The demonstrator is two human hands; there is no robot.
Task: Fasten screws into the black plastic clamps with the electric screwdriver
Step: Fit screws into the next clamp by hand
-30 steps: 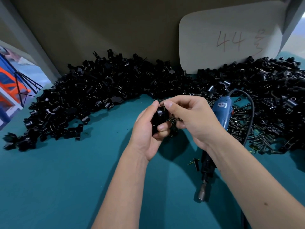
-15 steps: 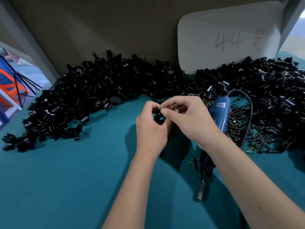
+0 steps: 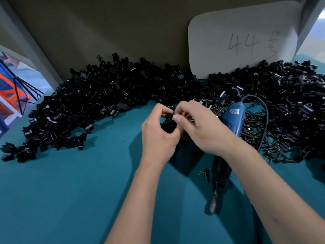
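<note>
Both hands up over the teal table top, meeting mid-frame. Left hand has fingers curled round a black plastic clamp, thumb and forefinger closing over its top; most of the clamp is hidden behind the fingers. Right hand comes in from the right, thumb and forefinger tips pinched together right against the clamp; whatever sits between those tips is too small and covered to make out, so I can't tell if it's a screw. Electric screwdriver lies on the table just right of the hands, partly under the right wrist: blue upper body, black lower body, metal bit holder pointing toward the person, black cord looping off its top end. White label on the blue body reads something like "kilsu", small and blurred, not sure. Loose screws heaped beside and behind the screwdriver; a couple of strays sit on the table near its black section. Big pile of black clamps runs along the back wall from left to right. Pale board leans against the wall behind the pile, hand-marked "44" plus one character I can't read.
</note>
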